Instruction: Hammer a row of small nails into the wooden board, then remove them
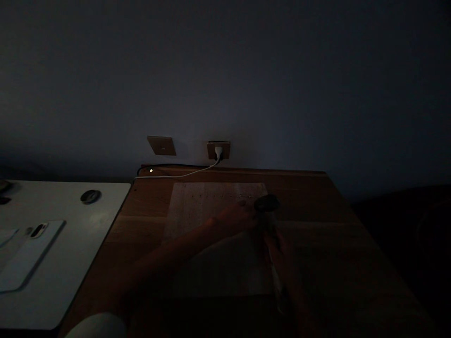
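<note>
A brown wooden table [317, 244] fills the middle and lower right of the frame, and a pale flat mat [197, 211] lies on it. A white cable [176, 175] runs along its far edge. At lower left, a white table [70, 263] holds a white phone [30, 253] and a small dark round thing [90, 196].

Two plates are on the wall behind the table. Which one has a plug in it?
The right wall plate, above the wooden table, has a white plug with a white cable. The left wall plate is bare.
</note>
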A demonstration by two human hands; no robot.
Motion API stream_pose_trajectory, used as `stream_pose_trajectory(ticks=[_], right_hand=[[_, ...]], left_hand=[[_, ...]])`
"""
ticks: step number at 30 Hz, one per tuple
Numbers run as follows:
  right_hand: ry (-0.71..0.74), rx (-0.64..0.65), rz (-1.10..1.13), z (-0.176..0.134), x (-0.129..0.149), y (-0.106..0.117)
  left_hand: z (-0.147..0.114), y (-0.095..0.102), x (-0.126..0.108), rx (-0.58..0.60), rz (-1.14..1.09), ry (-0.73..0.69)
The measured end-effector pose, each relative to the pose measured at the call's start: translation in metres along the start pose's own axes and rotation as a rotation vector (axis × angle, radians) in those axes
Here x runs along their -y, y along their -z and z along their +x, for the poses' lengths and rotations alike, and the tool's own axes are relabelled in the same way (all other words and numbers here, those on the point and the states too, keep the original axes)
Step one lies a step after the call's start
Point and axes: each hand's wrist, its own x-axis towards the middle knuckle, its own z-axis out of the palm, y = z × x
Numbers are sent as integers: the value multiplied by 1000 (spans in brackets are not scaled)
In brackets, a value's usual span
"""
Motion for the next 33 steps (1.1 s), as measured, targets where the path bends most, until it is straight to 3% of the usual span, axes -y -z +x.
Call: stream_pose_trajectory(ticks=[2, 5, 8, 10, 15, 22, 27, 33], right_hand=[[35, -31, -48, 1, -1, 0], [69, -74, -83, 2, 0, 0], [41, -70, -88, 1, 1, 1], [37, -42, -83, 0, 1, 1], [65, -64, -71, 0, -1, -1], [54, -80, -76, 1, -1, -1], [54, -11, -71, -1, -1, -2], [166, 33, -78, 7, 25, -14]], left_hand=[[-5, 3, 10, -40, -78, 74], [-15, 0, 31, -137, -309, 339], [-27, -14, 47, -269, -530, 598], [-33, -26, 53, -312, -590, 685], [-38, -42, 54, -373, -597, 747], [-36, -41, 54, -309, -540, 695], [-34, -44, 55, -324, -527, 680], [-35, -44, 53, -339, -583, 735]])
